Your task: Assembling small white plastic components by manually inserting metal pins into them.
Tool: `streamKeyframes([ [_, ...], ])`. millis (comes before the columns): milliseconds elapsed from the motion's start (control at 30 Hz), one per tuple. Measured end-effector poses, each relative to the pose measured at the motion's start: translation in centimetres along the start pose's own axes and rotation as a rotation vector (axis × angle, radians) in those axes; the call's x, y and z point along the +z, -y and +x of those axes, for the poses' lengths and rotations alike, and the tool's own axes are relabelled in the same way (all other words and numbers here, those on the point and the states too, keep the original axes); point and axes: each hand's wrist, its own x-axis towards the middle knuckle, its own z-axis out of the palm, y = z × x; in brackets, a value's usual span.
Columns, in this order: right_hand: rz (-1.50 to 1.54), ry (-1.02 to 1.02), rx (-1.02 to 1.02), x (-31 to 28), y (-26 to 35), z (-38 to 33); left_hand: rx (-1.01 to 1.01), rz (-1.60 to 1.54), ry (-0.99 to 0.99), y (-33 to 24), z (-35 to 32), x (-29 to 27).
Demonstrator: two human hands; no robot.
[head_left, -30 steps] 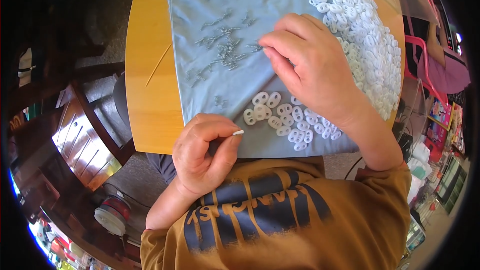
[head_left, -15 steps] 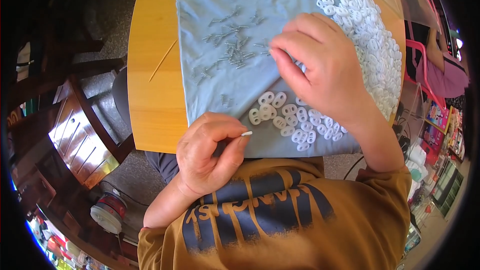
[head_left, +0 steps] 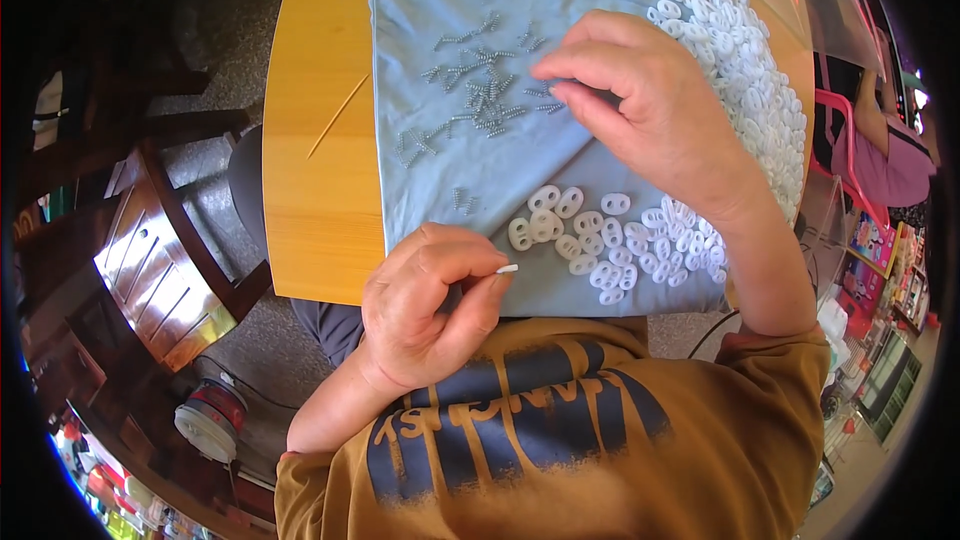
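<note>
Okay, using the whole view as a clock dial: the left hand (head_left: 435, 305) sat just off center toward 7 o'clock, thumb and forefinger pinching a small white piece (head_left: 508, 268) that poked out past the fingertips toward 3. (It was edge-on, so I couldn't tell if it was one of the ovals.) The right hand (head_left: 650, 105) was up between 1 and 2 o'clock, palm down, thumb and forefinger slightly apart with nothing I could make out between them. Its fingertips pointed toward 9, right by the edge of a loose scatter of little metal springs (head_left: 485, 105) at 12. A couple more springs lay apart from the rest, just past the left hand at its 12 to 1.

All of that was on a gray-blue cloth (head_left: 425, 30) over a yellowish wooden table (head_left: 320, 210). A small bunch of white two-holed ovals (head_left: 612, 255) lay at 3 o'clock, near the right forearm, and a huge pile of the same ovals (head_left: 745, 75) ran along the table's edge at 2. A thin wooden stick (head_left: 338, 115) rested on bare wood between 10 and 11. Off the table, there was a shiny wooden chair (head_left: 165, 265) at 9 and a red chair (head_left: 850, 130) between 2 and 3, with someone in pink (head_left: 895, 165) beside it.
</note>
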Motion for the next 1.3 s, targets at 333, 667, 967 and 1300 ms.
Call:
streamKeyframes([
  [333,-0.038,0.19,-0.102,-1.1,-0.5,1.2,0.025,0.022,-0.007,0.1,0.0,0.1],
  [667,-0.005,0.269,-0.054,-1.2,-0.7,1.6,0.023,0.031,-0.002,0.1,0.0,0.1],
  [967,0.009,0.294,-0.099,-1.2,-1.2,1.9,0.015,0.04,-0.004,-0.1,0.0,0.2],
  [1300,0.461,0.203,0.097,-2.2,2.2,-0.1,-0.356,-0.39,-0.096,-1.3,-0.5,-0.2],
])
